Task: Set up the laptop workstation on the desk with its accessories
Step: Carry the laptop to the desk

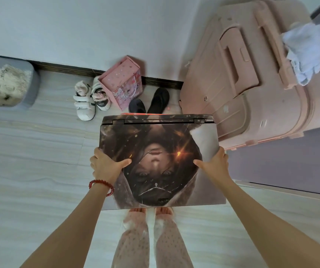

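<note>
I hold a closed laptop point(159, 163) flat in the air over the floor, its lid covered by a dark printed picture and its hinge edge facing away from me. My left hand point(106, 166) grips its left edge, thumb lying on the lid; a red bead bracelet circles that wrist. My right hand point(214, 163) grips the right edge the same way. No desk is in view.
A large pink suitcase point(252, 78) with a white cloth point(304, 53) on it stands at the right. By the wall sit a pink gift bag point(124, 84), white shoes point(85, 103), black slippers point(155, 101) and a grey cushioned stool point(6, 84). My bare feet point(151, 210) are below the laptop.
</note>
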A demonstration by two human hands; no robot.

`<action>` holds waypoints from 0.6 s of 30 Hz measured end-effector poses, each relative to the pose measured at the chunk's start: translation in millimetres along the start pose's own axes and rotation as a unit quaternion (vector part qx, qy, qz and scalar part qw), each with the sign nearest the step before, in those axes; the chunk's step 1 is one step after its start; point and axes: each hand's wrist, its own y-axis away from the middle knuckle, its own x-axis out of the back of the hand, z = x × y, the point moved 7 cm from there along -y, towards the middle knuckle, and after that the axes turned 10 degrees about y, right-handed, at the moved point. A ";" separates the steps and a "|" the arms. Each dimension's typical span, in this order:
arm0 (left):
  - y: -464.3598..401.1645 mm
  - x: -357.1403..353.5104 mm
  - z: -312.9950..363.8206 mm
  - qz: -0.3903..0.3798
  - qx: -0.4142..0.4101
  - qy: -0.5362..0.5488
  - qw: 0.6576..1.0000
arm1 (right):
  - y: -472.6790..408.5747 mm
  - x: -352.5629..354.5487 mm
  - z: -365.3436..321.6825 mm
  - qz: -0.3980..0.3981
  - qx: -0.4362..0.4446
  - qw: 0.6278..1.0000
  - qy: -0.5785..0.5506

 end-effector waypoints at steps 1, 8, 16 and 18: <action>6.4 6.0 -4.4 0.007 0.003 0.007 1.000 | 4.8 2.0 -2.7 -0.001 0.007 1.000 0.001; 82.3 107.6 -31.7 0.077 0.051 0.102 0.991 | 85.5 31.0 -67.5 -0.010 0.101 0.995 0.020; 186.2 288.7 -111.5 0.210 0.116 0.225 0.944 | 252.9 20.1 -199.8 -0.056 0.272 0.958 0.064; 212.6 331.9 -144.2 0.252 0.136 0.256 0.923 | 302.7 4.6 -234.7 -0.052 0.324 0.940 0.091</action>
